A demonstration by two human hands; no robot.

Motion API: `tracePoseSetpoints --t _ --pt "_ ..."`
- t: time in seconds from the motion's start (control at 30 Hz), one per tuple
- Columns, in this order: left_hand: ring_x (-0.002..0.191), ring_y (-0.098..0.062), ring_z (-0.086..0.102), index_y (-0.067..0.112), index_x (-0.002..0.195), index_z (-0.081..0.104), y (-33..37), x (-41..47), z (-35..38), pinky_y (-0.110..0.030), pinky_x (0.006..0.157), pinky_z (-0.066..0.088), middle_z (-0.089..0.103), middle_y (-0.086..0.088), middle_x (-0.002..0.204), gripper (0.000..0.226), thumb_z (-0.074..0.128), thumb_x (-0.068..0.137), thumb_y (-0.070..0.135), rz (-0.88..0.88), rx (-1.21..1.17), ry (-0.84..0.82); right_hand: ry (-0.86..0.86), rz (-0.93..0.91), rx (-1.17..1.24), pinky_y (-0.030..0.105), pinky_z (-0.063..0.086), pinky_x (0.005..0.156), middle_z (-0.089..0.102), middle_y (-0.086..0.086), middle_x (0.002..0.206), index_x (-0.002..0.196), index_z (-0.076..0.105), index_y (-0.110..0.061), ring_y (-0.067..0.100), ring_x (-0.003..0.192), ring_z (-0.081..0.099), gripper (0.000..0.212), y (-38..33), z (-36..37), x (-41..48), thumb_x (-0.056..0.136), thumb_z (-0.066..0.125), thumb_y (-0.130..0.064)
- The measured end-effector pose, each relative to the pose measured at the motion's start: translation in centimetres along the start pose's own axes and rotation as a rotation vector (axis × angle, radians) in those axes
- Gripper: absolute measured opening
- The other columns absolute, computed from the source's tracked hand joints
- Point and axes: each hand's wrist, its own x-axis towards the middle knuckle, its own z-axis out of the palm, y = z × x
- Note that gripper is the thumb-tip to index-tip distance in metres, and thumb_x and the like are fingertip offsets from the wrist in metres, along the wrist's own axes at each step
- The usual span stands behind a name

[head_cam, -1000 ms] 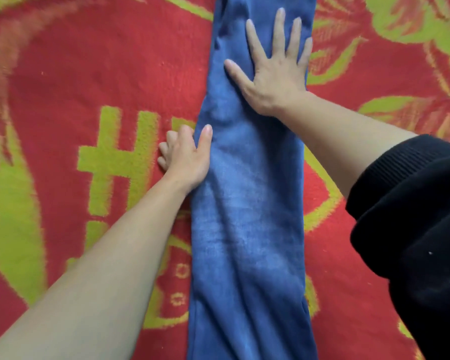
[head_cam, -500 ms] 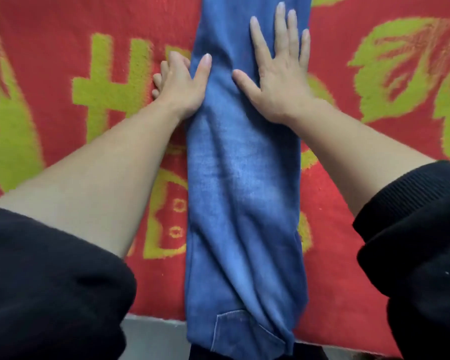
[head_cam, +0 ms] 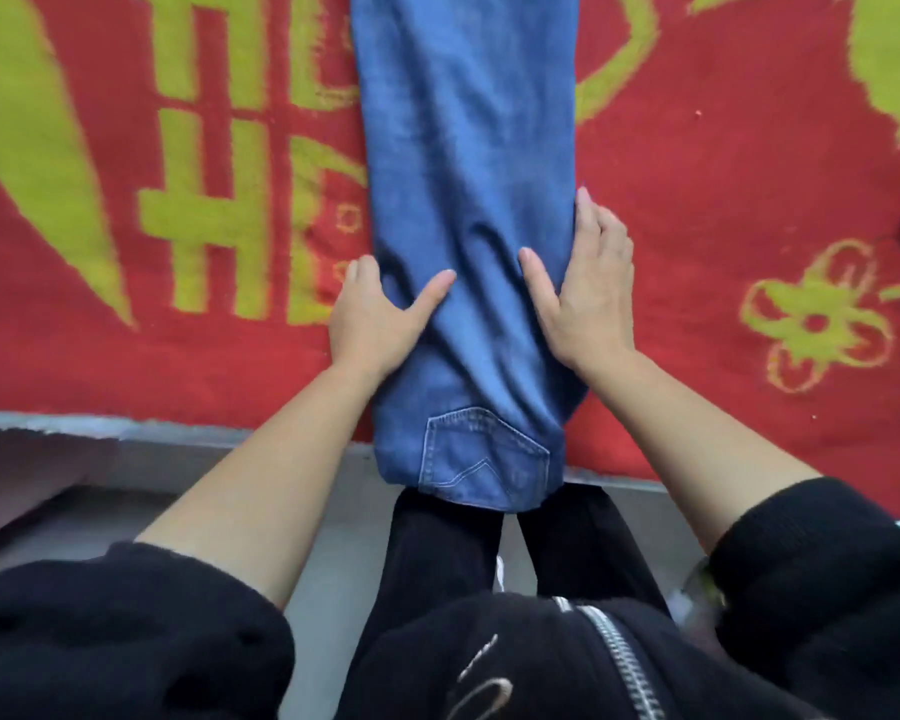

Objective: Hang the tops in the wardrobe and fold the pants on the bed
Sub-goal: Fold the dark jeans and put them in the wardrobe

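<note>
Pinching both edges of the blue denim jeans (thumbs atop, fingers curled under), left hand and right hand should lift evenly.

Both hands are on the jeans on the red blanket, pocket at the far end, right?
No. The head view shows the pocket at the near end of the jeans; the left hand and right hand are on them, on the blanket.
</note>
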Motion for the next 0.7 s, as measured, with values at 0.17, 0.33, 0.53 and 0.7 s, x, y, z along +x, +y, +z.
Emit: tracePoseSetpoints --t 0.17,0.33,0.53,0.7 --pt "0.095 -0.028 0.061 0.017 0.092 0.058 -4.1 -8.5 2.3 -0.040 0.082 0.049 0.062 -0.002 0.093 0.073 0.060 0.063 0.084 -0.104 -0.007 -0.045 -0.268 0.391 0.125 0.040 0.044 0.087 0.061 0.004 0.121 0.123 0.047 -0.021 0.030 0.114 0.057 0.066 2.3 0.3 -9.7 0.085 0.050 -0.074" --pt "0.100 -0.025 0.058 0.016 0.097 0.064 -7.0 -12.4 3.4 -0.039 0.088 0.048 0.061 -0.003 0.097 0.069 0.061 0.067 0.079 -0.207 -0.061 -0.081 -0.310 0.564 0.341 0.039 0.044 0.086 0.063 -0.007 0.089 0.112 0.051 -0.022 0.028 0.100 0.061 0.059 3.7 1.5 -15.8 0.085 0.048 -0.075" --pt "0.103 -0.017 0.066 0.020 0.100 0.072 -9.4 -16.6 4.1 -0.038 0.092 0.052 0.072 0.000 0.105 0.051 0.072 0.072 0.063 -0.310 -0.246 -0.210 -0.464 0.257 0.143 0.039 0.044 0.099 0.063 0.008 0.115 0.122 0.057 -0.014 0.028 0.114 0.053 0.091 4.3 2.4 -18.6 0.062 0.064 -0.081" --pt "0.099 -0.017 0.068 0.021 0.096 0.072 -7.8 -21.0 1.9 -0.038 0.094 0.053 0.072 0.001 0.104 0.036 0.079 0.074 0.048 -0.301 -0.381 -0.271 -0.568 0.351 0.253 0.046 0.047 0.102 0.069 0.005 0.121 0.120 0.065 -0.024 0.029 0.117 0.060 0.088 6.6 0.5 -21.7 0.050 0.067 -0.078"
